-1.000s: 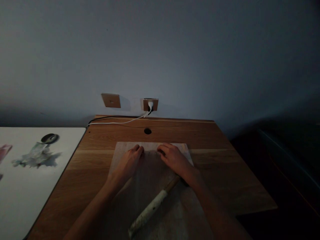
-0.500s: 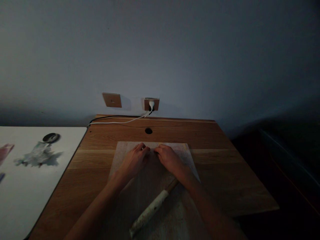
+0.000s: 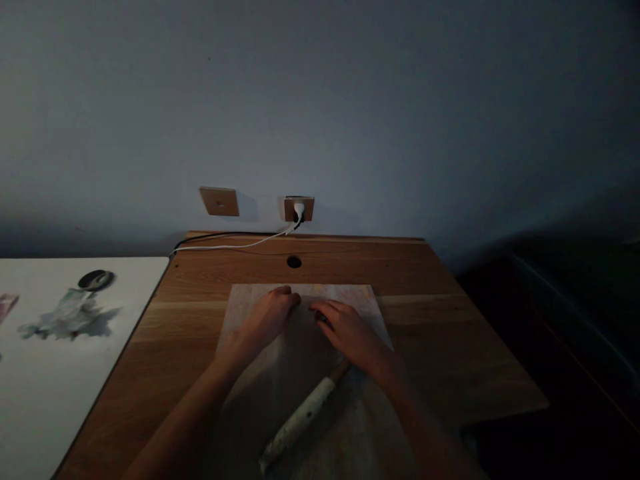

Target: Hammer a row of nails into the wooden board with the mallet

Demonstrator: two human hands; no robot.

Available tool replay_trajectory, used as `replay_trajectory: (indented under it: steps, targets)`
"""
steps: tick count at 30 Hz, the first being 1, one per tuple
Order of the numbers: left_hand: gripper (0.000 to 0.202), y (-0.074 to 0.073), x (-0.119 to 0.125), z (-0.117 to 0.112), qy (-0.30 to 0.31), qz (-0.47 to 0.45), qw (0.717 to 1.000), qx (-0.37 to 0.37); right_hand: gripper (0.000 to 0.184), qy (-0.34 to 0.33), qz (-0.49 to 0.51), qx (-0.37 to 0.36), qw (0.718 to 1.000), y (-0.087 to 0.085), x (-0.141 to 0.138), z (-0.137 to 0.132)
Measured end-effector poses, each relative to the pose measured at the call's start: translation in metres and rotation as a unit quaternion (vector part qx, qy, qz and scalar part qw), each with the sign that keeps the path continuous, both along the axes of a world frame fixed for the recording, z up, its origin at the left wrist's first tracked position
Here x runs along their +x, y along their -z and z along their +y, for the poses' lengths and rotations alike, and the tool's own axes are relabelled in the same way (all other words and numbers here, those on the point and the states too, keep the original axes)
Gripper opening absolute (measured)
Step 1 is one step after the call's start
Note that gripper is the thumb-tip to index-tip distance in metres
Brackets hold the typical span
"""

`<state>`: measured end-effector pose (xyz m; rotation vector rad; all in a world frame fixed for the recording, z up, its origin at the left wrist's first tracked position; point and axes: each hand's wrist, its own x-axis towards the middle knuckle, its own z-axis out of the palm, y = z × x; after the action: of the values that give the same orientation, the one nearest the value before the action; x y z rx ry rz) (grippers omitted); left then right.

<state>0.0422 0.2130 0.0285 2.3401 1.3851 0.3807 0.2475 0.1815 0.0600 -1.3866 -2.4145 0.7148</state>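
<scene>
Both hands are over the far part of a pale, worn board (image 3: 300,347). My left hand (image 3: 273,312) is closed, its fingers curled in and the fingertips turned away from view. Just right of it, my right hand (image 3: 347,330) curls with the thumb below the fingers, and something small and dark, perhaps only shadow, shows between them. Whatever either hand holds is too small or hidden to name. Below the hands a stick-like tool (image 3: 300,417) lies slantwise on the board, whitish along most of its length and brown at the upper end, which runs under my right wrist.
The board rests on a wooden desk (image 3: 450,347) with a round cable hole (image 3: 294,262). On the left, a white table (image 3: 40,400) carries a roll of tape (image 3: 97,280) and a crumpled greyish piece (image 3: 73,317). Cables (image 3: 235,245) run to a wall socket (image 3: 299,209).
My right hand has shifted slightly down and right, its thumb and fingers parting a little. My left hand stays nearly in place. The view has moved slightly.
</scene>
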Motion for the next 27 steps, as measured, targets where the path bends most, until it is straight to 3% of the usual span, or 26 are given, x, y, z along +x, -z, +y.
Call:
replay_trajectory:
  steps: [6,17,22,27]
  targets:
    - [0.028,-0.003,-0.003,0.009,0.043,0.026,0.999,-0.002,0.037,0.026,-0.004,-0.022,0.999,0.005,0.006,-0.011]
    - [0.015,-0.01,0.005,0.003,-0.022,0.022,0.999,0.01,0.041,0.031,0.008,-0.031,0.999,0.006,0.011,-0.016]
    - [0.016,-0.004,-0.008,0.011,0.083,0.054,0.993,0.058,0.041,0.034,0.017,-0.035,0.999,0.008,0.013,-0.02]
    - [0.015,0.005,-0.021,0.016,0.191,0.134,0.957,0.172,0.041,0.034,0.03,-0.033,0.998,0.006,0.016,-0.024]
